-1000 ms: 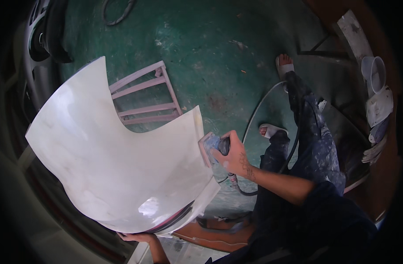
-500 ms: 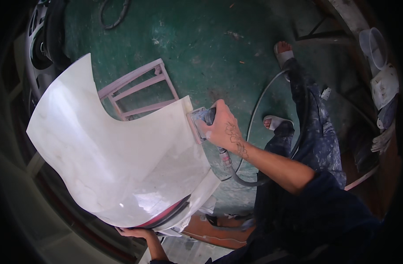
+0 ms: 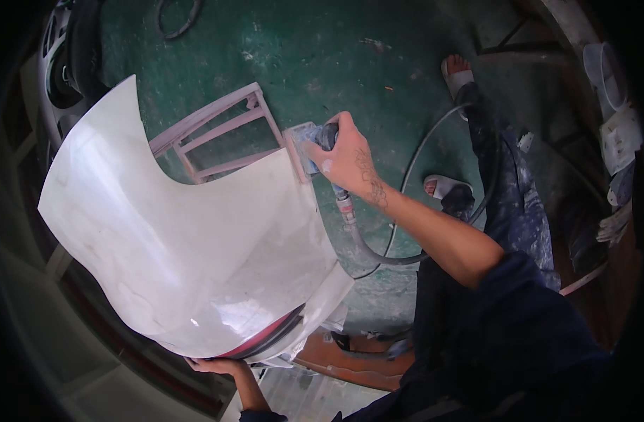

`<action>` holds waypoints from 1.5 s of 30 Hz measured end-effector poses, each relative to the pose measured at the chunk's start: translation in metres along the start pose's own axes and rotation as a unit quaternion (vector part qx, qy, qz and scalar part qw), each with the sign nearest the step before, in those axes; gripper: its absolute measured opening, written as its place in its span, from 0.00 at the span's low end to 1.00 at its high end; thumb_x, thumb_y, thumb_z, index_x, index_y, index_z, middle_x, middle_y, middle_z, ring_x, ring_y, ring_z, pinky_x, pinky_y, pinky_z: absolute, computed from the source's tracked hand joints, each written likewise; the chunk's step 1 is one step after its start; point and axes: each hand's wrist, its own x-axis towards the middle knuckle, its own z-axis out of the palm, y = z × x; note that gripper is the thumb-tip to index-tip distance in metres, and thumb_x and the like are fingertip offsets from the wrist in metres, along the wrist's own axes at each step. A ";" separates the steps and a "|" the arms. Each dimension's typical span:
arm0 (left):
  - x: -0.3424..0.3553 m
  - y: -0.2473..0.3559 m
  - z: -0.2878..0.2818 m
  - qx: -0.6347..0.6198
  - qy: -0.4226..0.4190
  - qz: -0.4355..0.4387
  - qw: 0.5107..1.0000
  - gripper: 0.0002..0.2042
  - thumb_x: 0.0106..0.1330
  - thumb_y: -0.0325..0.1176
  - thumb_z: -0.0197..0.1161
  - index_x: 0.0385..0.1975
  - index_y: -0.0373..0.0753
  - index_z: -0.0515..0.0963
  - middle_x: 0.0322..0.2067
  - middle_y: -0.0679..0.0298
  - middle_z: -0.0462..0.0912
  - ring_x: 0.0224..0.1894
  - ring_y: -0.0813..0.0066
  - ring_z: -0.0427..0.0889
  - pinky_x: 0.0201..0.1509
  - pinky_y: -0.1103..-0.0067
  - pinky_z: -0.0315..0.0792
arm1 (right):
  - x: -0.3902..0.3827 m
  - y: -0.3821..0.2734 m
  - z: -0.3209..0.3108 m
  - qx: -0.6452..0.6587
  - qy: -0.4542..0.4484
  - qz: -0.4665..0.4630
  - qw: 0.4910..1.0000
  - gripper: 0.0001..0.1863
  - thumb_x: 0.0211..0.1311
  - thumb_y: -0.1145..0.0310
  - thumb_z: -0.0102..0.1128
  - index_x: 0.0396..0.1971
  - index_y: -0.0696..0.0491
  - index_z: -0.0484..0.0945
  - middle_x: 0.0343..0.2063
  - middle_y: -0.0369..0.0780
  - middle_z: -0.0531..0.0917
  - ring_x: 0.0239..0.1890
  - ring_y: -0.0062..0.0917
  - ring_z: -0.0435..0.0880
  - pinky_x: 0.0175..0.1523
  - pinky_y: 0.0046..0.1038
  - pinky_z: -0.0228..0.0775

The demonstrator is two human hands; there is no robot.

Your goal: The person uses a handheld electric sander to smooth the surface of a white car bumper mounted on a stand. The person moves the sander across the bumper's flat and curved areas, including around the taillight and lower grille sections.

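Observation:
A large curved white car bumper (image 3: pixel 188 211) fills the left and middle of the view, with a red and black strip (image 3: pixel 269 334) near its lower edge. My right hand (image 3: pixel 346 158) is wrapped round an air sander (image 3: pixel 306 144) with a rectangular pad, at the bumper's far right corner. The pad lies along the narrow edge there; its sanding face is hidden. A grey hose (image 3: pixel 360 243) runs from the sander toward my body. At the near edge my left hand (image 3: pixel 220 366) grips the bumper, with part of its fingers hidden by it.
A pinkish slatted frame (image 3: pixel 223 130) stands on the green floor (image 3: pixel 322 56) beyond the bumper. A thin hose (image 3: pixel 434 133) curves past my sandalled feet. Part of a car (image 3: pixel 58 77) is at the far left. A clear plastic cup (image 3: pixel 605 77) and a glove (image 3: pixel 614 224) are at the right.
My right hand has carried the sander farther away and slightly left, up along the bumper's right edge to its corner. The left hand keeps its place.

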 end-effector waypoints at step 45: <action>0.004 0.003 0.002 0.001 0.016 -0.003 1.000 0.26 0.83 0.43 0.47 0.71 0.29 0.68 0.69 0.48 0.71 0.64 0.56 0.76 0.71 0.62 0.70 | -0.186 -0.081 0.011 -0.012 -0.058 -0.300 0.952 0.29 0.50 0.65 0.83 0.49 0.55 0.76 0.41 0.47 0.73 0.33 0.42 0.87 0.30 0.38 0.82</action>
